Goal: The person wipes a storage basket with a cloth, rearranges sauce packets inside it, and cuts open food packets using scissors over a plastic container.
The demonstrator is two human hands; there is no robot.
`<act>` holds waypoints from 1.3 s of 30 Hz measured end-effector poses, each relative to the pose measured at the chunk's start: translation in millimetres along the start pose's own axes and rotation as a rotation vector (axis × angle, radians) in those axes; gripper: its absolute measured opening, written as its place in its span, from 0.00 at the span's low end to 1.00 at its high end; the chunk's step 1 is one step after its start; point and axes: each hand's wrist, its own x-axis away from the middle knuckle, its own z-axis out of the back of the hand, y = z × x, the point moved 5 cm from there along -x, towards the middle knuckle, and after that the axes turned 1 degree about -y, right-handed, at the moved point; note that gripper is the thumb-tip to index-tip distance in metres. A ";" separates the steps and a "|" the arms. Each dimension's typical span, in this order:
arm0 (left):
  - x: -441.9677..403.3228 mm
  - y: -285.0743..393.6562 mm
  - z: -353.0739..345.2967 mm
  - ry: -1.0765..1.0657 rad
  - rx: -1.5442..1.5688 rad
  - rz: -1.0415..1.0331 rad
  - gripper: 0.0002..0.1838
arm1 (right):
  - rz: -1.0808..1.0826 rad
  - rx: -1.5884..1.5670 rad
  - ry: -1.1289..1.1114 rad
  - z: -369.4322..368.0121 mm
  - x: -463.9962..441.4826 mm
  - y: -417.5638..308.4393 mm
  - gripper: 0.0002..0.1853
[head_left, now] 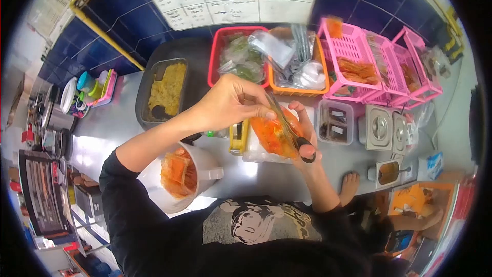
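My left hand (238,103), fingers closed, pinches the upper edge of a clear plastic bag (274,132) filled with orange-red food. From the other side my right hand (309,146) grips the same bag, thumb across its lower right corner. A narrow dark strip with a rounded black end (307,156) runs along the bag's edge by that thumb; I cannot make out what it is. Beneath the bag lies a white flat surface (251,154), with a yellow-framed object (238,136) beside it. Below my left forearm stands a white pitcher (207,173) holding orange packets (179,174).
Behind my hands are a red basket (211,66) of bagged greens, an orange basket (299,91) and pink baskets (353,91). A tub of yellowish food (168,90) sits left. Right are a clear container (335,123) and lidded steel pans (378,125). Another person's hand (350,187) touches the counter edge.
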 end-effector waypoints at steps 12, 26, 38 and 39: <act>-88.0 -7.9 -49.3 -0.225 -0.058 -0.019 0.05 | 0.310 0.076 0.297 32.6 23.5 -54.8 0.60; -346.8 -6.8 1.2 0.513 -0.777 -0.811 0.04 | 0.566 0.283 0.640 115.7 150.9 -129.3 0.50; -506.7 -127.2 -26.6 0.292 -1.024 -0.448 0.09 | 0.579 0.209 0.778 168.7 157.4 -141.7 0.50; -509.4 -128.7 -28.1 0.286 -1.023 -0.449 0.09 | 0.555 0.208 0.755 172.4 155.8 -140.8 0.50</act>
